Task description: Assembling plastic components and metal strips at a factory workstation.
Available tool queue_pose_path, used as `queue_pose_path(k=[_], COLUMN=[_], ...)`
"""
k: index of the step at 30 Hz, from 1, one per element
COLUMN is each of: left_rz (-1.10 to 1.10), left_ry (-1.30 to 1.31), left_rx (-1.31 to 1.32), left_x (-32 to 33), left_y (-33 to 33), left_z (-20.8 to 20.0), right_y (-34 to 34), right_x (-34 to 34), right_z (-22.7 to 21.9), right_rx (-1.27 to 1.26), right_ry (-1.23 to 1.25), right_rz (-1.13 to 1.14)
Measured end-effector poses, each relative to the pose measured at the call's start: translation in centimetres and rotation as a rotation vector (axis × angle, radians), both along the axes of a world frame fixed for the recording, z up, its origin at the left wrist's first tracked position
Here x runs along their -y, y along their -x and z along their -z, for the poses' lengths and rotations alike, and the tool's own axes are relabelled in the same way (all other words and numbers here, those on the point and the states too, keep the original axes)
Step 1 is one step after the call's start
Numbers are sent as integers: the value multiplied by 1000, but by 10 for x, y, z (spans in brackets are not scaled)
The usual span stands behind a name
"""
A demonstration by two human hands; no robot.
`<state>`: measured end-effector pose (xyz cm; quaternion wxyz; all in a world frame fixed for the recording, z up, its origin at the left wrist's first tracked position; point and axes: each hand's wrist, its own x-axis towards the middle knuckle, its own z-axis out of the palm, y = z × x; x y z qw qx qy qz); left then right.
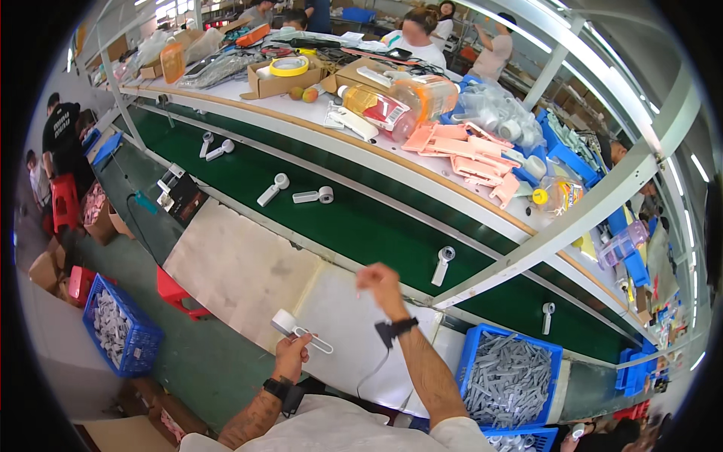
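Note:
My left hand (290,355) is closed around a small white handheld fan (283,322) with a round head, held over the near edge of the worktop (343,297). A thin white loop (320,343) sticks out to the right beside the fingers; how it joins the fan is hidden. The fan's lower part is covered by my hand. My right hand (382,286) is raised above the far side of the worktop, close to the green conveyor belt (369,233). Motion smears its fingers, so their grip does not show.
Several white fans (444,264) lie spaced along the belt. A blue crate (512,377) of grey parts stands at the right, another blue crate (120,328) on the floor at left. A white slanted post (557,237) crosses the right side. Pink parts (471,154) lie on the shelf beyond.

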<state>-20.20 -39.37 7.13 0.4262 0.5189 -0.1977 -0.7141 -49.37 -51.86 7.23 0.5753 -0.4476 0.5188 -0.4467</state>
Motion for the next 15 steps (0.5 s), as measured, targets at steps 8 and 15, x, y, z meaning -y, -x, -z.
queue_pose_path(k=[8, 15], left_rz=[17, 84], left_ry=[-42, 345], left_rx=[102, 992], left_x=[-36, -111], left_y=[30, 18], left_z=[35, 69], right_y=[-93, -23], right_x=[-164, -180], right_z=[-8, 72], right_rx=[-744, -747], right_ry=[313, 530], right_rz=[-299, -646])
